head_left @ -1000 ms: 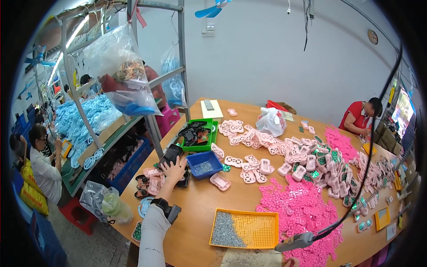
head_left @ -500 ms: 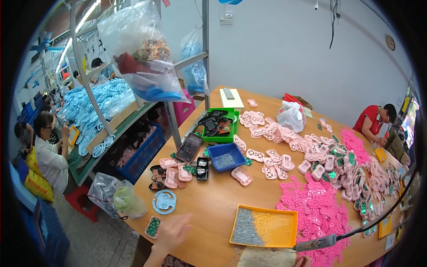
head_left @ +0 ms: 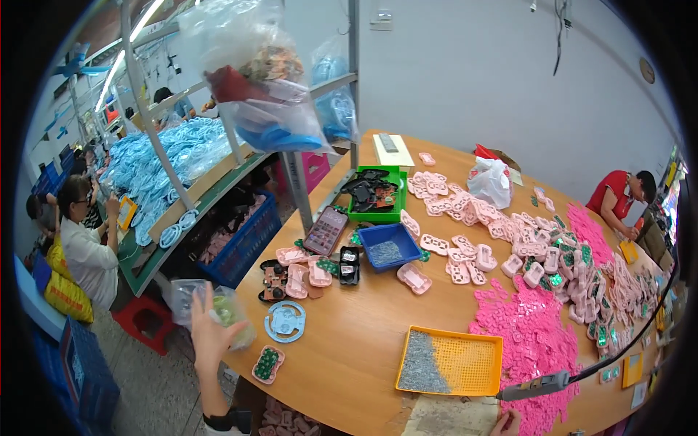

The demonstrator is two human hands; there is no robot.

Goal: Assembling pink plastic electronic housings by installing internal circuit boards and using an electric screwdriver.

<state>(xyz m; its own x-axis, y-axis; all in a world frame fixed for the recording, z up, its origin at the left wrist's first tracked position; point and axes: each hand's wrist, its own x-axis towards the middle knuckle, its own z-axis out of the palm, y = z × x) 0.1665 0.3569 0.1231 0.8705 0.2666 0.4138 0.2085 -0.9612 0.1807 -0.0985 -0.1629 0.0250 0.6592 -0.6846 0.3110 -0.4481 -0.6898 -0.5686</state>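
Note:
My left hand [head_left: 211, 330] is raised past the table's left edge, fingers spread. It overlaps a clear plastic bag [head_left: 185, 298] and a pale green translucent cup [head_left: 231, 311]; contact cannot be made out. Close by on the table are a light blue wheel-shaped plastic part [head_left: 284, 321] and a pink controller shell with a green circuit board [head_left: 268, 365]. Only the curled fingers of my right hand [head_left: 507, 423] show at the lower edge; what they hold, if anything, is hidden. Just above them is a grey electric screwdriver [head_left: 534, 386] on a black cable.
A yellow tray [head_left: 465, 362] of small metal screws stands near the front, beside a heap of pink button pads [head_left: 523, 327]. Farther back are a blue bin [head_left: 385, 247], a green bin [head_left: 400, 192], a phone [head_left: 326, 231] and many pink shells [head_left: 480, 214]. Co-workers sit left and right.
My left hand has moved left and up, from beside the pink shell with the circuit board to the bag and cup. The view has shifted slightly.

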